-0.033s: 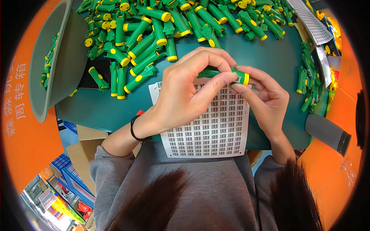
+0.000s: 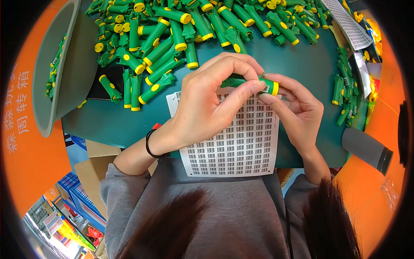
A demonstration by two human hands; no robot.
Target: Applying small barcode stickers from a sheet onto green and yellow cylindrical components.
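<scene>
My left hand (image 2: 207,108) and my right hand (image 2: 297,112) together hold one green tube with a yellow end cap (image 2: 269,87) just above a white sheet of small barcode stickers (image 2: 241,146). My left thumb and fingertips pinch the tube near its yellow end, where a small white label shows. The fingers of my right hand support the same end from the right and below. A black band is around my left wrist. The sticker sheet lies on the teal table (image 2: 302,64), its near edge hanging over the table's front.
A big pile of green and yellow tubes (image 2: 172,30) covers the far side of the table. A smaller group (image 2: 345,95) lies at the right. A grey tray (image 2: 77,64) tilts at the left, a second sticker sheet (image 2: 349,26) lies far right, and a grey cylinder (image 2: 366,149) sits near right.
</scene>
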